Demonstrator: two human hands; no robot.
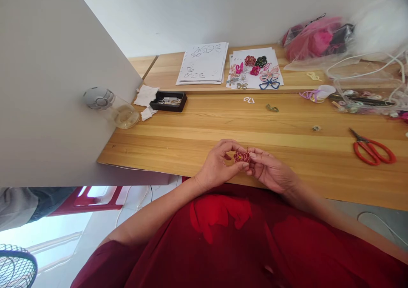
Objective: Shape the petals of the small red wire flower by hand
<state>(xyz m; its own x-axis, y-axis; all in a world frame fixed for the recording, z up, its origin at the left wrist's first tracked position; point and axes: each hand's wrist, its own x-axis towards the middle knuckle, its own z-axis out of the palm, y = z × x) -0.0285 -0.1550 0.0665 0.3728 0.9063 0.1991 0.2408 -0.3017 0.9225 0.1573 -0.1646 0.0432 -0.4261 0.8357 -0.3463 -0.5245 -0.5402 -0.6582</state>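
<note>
Between my two hands, above the front edge of the wooden table, is a small dark red flower ornament with looped petals and a yellowish centre. My left hand pinches it, thumb below and fingers above. At its right side, the fingertips of my right hand close on the ornament's edge, where a thin stem or wire sticks up. What exactly the right fingers grip is partly hidden. Beyond my hands lie a white looped piece and a green looped piece.
Red-handled scissors lie at right. A black tray of beads and a clear bottle stand at left. On the raised back shelf are sketched paper sheets, finished flowers on paper and a pink bag.
</note>
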